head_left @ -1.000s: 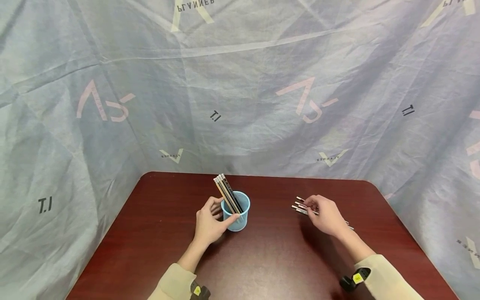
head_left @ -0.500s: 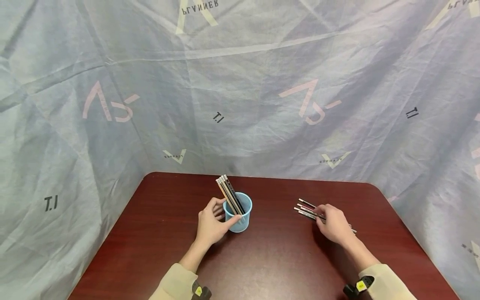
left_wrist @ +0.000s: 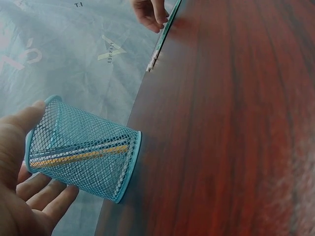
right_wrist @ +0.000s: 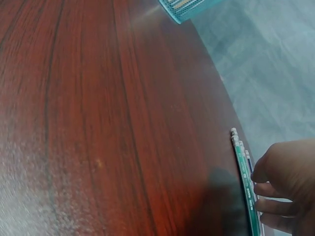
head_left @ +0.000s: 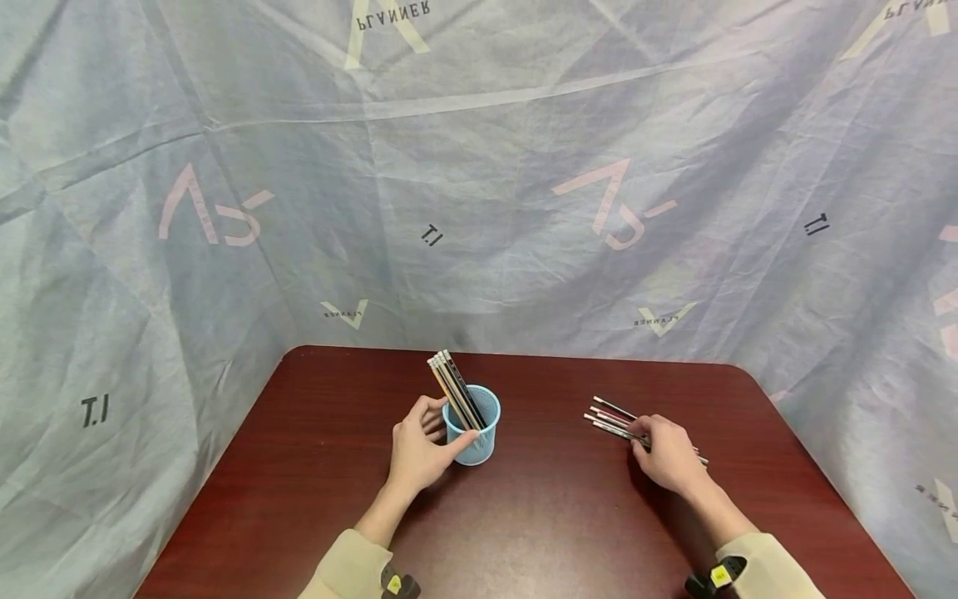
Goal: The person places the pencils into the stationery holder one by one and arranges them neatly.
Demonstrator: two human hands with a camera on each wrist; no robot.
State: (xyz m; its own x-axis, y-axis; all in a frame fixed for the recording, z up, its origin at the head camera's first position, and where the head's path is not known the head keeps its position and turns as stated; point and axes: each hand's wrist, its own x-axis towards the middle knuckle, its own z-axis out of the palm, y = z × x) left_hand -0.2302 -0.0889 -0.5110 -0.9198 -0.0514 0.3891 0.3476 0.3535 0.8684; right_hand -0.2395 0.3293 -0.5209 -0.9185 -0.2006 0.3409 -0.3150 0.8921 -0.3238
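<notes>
A light blue mesh pencil cup (head_left: 477,450) stands upright on the table, left of centre in the head view. Several pencils (head_left: 452,384), white eraser ends up, lean in it toward the left. My left hand (head_left: 419,450) grips the cup near its rim, thumb on the near side and fingers round the far side. Over on the right lie several more pencils (head_left: 609,419) in a loose group. My right hand (head_left: 669,454) is over their middle, fingers bent loosely down at them. In the right wrist view a green pencil (right_wrist: 246,179) lies nearest; any firm hold is unclear.
Both hands work on a dark red wood-grain table (head_left: 554,507) with rounded far corners. A grey printed cloth (head_left: 479,249) hangs behind it and at both sides. Wrist cameras (head_left: 721,574) are strapped at both cuffs.
My right hand has shifted to the right and nearer along the loose pencils, showing more of their eraser ends, then stayed almost still. The left hand keeps its hold on the cup.
</notes>
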